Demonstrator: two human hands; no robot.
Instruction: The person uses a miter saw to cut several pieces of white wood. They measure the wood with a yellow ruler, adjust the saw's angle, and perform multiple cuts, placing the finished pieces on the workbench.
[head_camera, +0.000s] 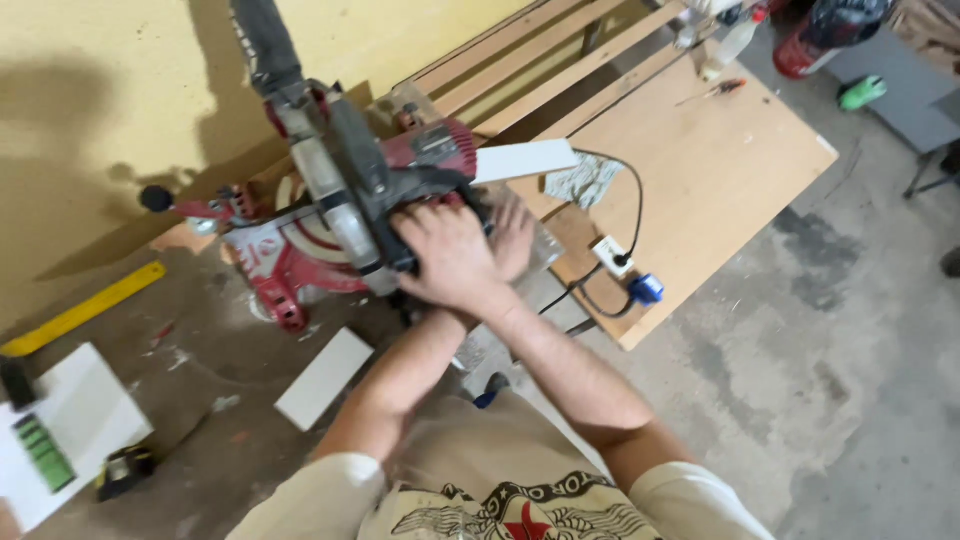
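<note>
A red and grey mitre saw stands on a dusty brown bench. My right hand is closed around the saw's dark handle, its forearm crossing over my left one. My left hand lies just beyond it, partly hidden under my right wrist. Its fingers are spread flat on the saw's table. A white strip of board sticks out from under the saw head towards the right, just above my left hand.
A white offcut, a yellow level, a tape measure and a white panel lie on the bench. A wooden table carries a socket block, a screwdriver and a bottle. Concrete floor lies to the right.
</note>
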